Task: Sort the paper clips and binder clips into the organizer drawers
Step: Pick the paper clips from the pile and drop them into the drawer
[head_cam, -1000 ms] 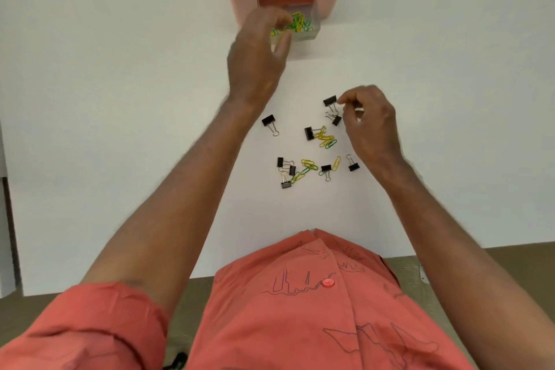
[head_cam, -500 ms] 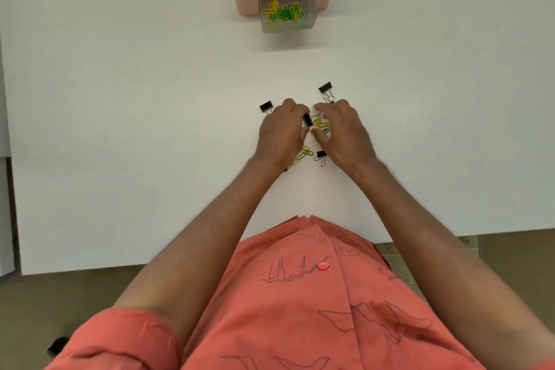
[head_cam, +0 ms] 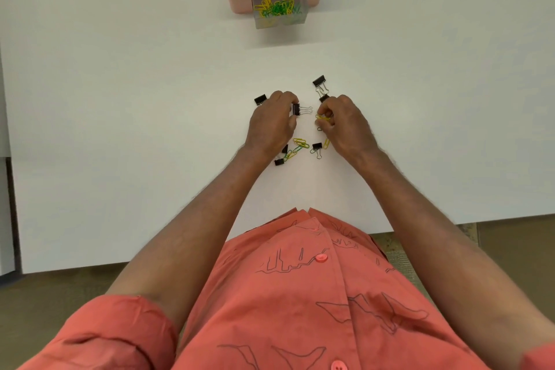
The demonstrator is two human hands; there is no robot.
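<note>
The open drawer point(head_cam: 280, 13) of paper clips sat at top centre, straight up-frame from both hands. The left hand point(head_cam: 271, 123) pinched a binder clip point(head_cam: 296, 109); the right hand point(head_cam: 345, 122) pinched yellow paper clips point(head_cam: 322, 118), roughly equally near.

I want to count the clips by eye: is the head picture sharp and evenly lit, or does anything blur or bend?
Head view: light is soft and even on the white table, with no glare; the binder clip at the left hand is sharp; the table's edges bow from the wide lens; the clear drawer shows only a tangle.
</note>
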